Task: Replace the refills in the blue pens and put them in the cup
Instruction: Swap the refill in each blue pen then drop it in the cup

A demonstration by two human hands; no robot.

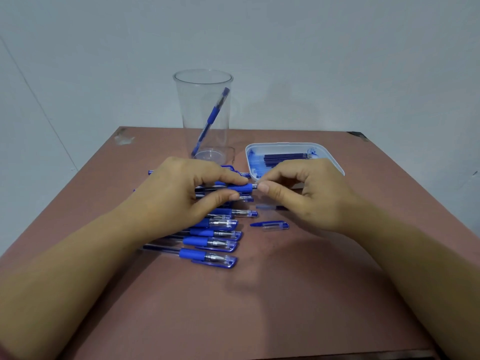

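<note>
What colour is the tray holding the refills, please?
The tray is white, stained blue inside; head view.

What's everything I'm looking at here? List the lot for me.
table: one, reddish brown, under everything
cup: one, clear, back centre of table
pen in cup: one, blue, leaning inside
tray: one, white, right of cup
refills: several, dark blue, in tray
capped pens: a row, blue and clear, on table; hand hides the count
loose cap: one, clear with blue clip, right of the row
held pen: one, blue, uncapped, above the row
left hand: grips held pen's barrel
right hand: pinches held pen's tip
</note>
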